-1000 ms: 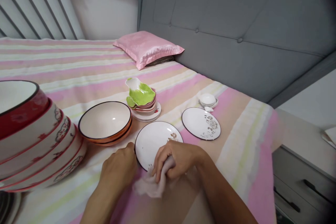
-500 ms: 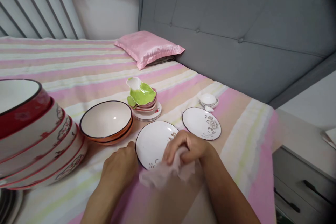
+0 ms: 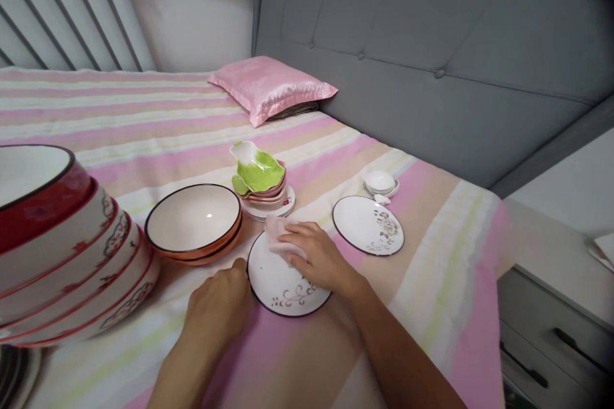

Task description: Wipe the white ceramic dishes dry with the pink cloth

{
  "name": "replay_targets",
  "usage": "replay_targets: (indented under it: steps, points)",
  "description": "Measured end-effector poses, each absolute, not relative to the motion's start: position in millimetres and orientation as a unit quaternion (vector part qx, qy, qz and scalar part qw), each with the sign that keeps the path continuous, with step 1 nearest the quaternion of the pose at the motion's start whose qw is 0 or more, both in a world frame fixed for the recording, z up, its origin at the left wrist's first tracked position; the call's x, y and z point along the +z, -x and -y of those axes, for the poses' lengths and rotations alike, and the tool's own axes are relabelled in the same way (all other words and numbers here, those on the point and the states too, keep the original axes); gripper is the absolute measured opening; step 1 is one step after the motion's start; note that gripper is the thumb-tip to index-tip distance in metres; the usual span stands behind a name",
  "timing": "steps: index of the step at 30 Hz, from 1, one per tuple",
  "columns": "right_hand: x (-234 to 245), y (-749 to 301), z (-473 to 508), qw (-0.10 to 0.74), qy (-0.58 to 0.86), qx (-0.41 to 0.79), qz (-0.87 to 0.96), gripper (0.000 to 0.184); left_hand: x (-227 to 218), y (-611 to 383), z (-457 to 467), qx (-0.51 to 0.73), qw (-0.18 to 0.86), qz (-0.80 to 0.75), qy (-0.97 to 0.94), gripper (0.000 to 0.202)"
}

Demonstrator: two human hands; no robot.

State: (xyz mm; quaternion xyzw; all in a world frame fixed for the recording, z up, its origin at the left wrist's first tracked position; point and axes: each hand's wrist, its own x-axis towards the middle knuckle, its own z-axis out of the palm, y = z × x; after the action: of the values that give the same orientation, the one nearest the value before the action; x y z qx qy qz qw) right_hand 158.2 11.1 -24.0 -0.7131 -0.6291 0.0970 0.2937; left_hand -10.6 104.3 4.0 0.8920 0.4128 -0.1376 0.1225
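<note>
A white plate (image 3: 273,275) with a dark rim and brown floral pattern lies on the striped bed. My left hand (image 3: 220,300) is closed at the plate's left edge, its fingertips on the rim. Over the far side of the plate, my right hand (image 3: 319,255) presses a pale pink cloth (image 3: 275,233) against the surface, its fingers closed on it. Part of the plate's pattern is hidden under that hand. A second plate (image 3: 364,223) with a matching pattern lies to the right, apart from both hands.
Stacked large bowls (image 3: 86,255) stand at left, beside orange bowls (image 3: 194,220). Behind the plate are leaf-shaped green dishes (image 3: 261,172) on small saucers (image 3: 288,204). White spoons (image 3: 381,182) lie farther right. A pink pillow (image 3: 273,86) rests near the grey headboard (image 3: 407,32).
My right hand has moved the cloth from the plate's near edge up to its far edge, uncovering the near-side pattern. My left hand stays at the rim.
</note>
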Motion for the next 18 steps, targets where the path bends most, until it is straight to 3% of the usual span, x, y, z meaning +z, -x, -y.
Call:
replay_targets:
  steps: [10, 18]
  points:
    - [-24.6, -156.8, -14.9, 0.306, 0.583, 0.179, 0.731, 0.037, 3.1, 11.2, -104.2, -0.142, 0.118, -0.408, -0.894, 0.030]
    - [-18.6, -153.7, -7.1, 0.350, 0.543, 0.328, 0.689, 0.037, 6.6, 9.0, -103.7, -0.161, 0.108, -0.405, -0.894, 0.027]
